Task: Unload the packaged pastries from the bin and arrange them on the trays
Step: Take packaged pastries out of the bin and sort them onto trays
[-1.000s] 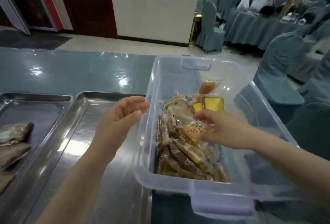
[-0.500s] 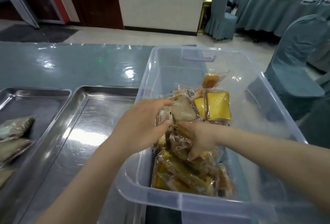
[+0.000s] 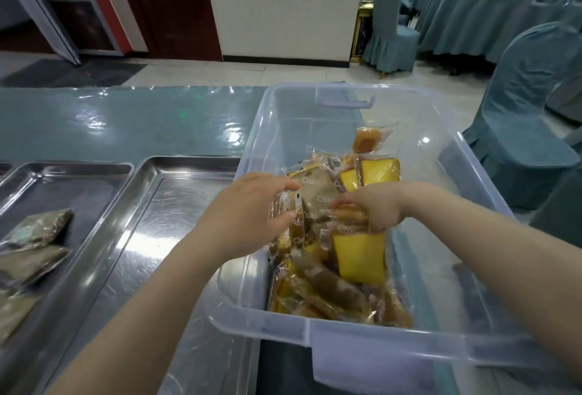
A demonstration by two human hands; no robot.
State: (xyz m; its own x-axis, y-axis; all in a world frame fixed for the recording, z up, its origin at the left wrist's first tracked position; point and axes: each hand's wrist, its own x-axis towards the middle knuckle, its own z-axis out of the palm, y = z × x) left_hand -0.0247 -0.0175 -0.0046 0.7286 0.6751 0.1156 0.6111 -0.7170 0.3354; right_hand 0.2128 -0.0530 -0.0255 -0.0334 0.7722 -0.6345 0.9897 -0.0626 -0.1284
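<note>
While two trays [image 3: 176,174] wait, both hands' fingers [image 3: 283,216] clutch binned pastries [image 3: 318,202].

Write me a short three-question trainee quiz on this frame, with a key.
1. True or false: the tray beside the clear bin already holds pastries.
2. Where do most packaged pastries lie? A) in the bin B) on the floor C) on a chair
3. What is the right hand doing?

Key
1. False; that tray is bare, and only the far-left tray holds packets.
2. A
3. Gripping a yellow cake packet inside the bin, while the left hand holds wrapped packets next to it.
</note>
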